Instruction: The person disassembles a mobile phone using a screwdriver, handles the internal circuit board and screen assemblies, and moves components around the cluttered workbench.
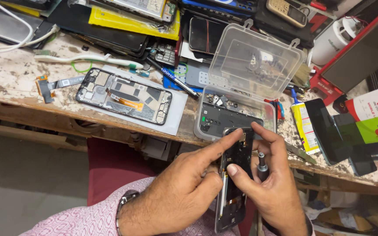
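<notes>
- The left hand (pixel 178 196) grips an opened phone frame (pixel 235 175), its fingers closed around the left edge with the forefinger stretched up to the top end.
- The frame's long axis runs nearly upright in the view, top end pointing away toward the counter (pixel 9 74), bottom end toward the person's lap (it tilts slightly to the right at the top).
- The right hand (pixel 270 183) pinches the frame's right edge, thumb across the middle, and its fingers also curl around a small screwdriver (pixel 262 166).
- Just beyond lies an open clear plastic box (pixel 246 87) of parts; a second disassembled phone (pixel 123 96) lies well apart to the left.
</notes>
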